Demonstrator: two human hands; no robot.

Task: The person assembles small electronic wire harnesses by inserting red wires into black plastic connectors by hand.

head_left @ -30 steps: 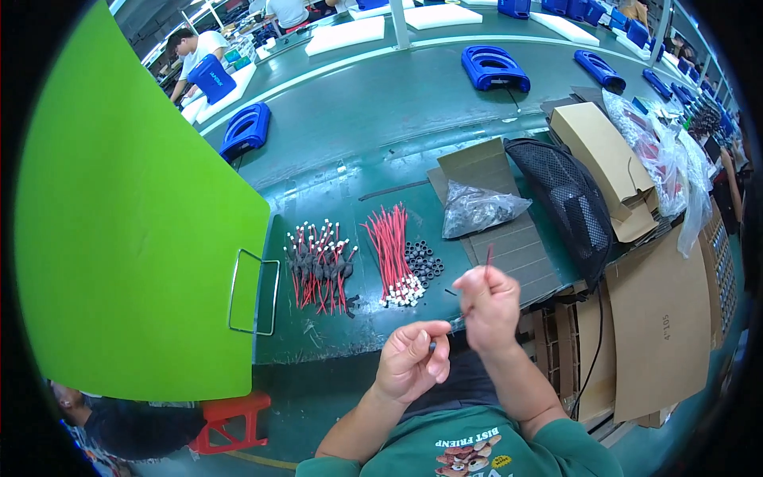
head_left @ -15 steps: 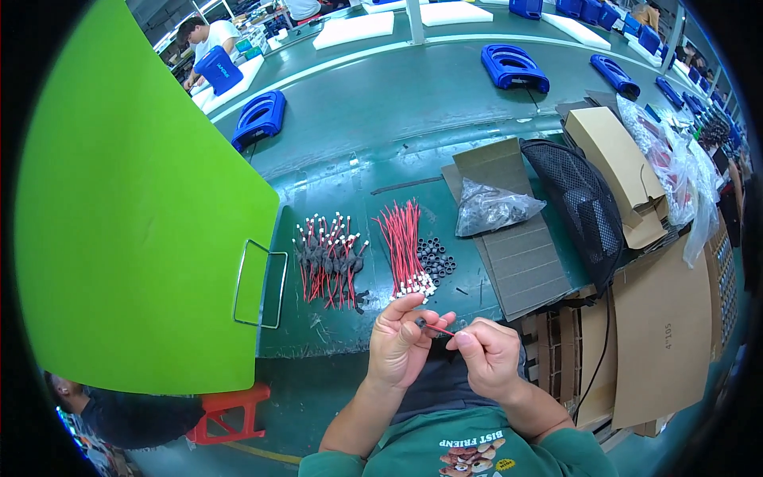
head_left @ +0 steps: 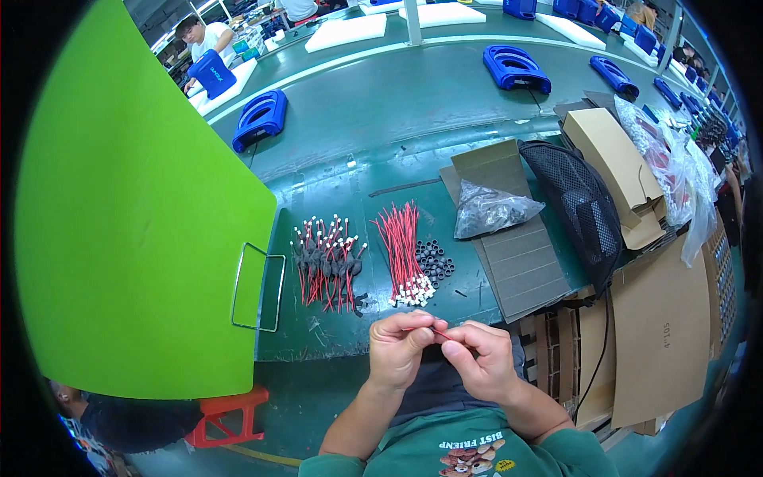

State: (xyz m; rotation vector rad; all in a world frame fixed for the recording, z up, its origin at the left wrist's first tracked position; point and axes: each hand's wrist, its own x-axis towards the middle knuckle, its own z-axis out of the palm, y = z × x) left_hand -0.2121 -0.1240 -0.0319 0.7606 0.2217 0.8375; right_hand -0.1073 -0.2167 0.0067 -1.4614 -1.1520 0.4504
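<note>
Just past the near edge of the table, my left hand [head_left: 397, 350] and my right hand [head_left: 485, 362] meet with fingertips pinched close together. Between them runs a short stretch of red wire [head_left: 439, 333]; both hands grip it, and its ends are hidden in my fingers. Ahead of my hands lies a bundle of red wires [head_left: 397, 234] with white connectors at their near ends. Small black rings [head_left: 433, 261] are heaped at its right side. Farther left are red wires with black lumps [head_left: 324, 262] around their middles and white connectors at the far ends.
A big green panel [head_left: 143, 207] with a wire handle [head_left: 280, 290] stands at left. To the right are grey cardboard [head_left: 524, 270], a clear bag [head_left: 494, 209], a black mesh bag [head_left: 576, 207] and cartons [head_left: 612, 167]. Blue plastic housings [head_left: 517, 69] sit beyond; a person works far left.
My left fingers, spread apart before, have closed over the wire, and the black ring seen there is now hidden. My right hand has shifted slightly left, bringing both hands nearer each other.
</note>
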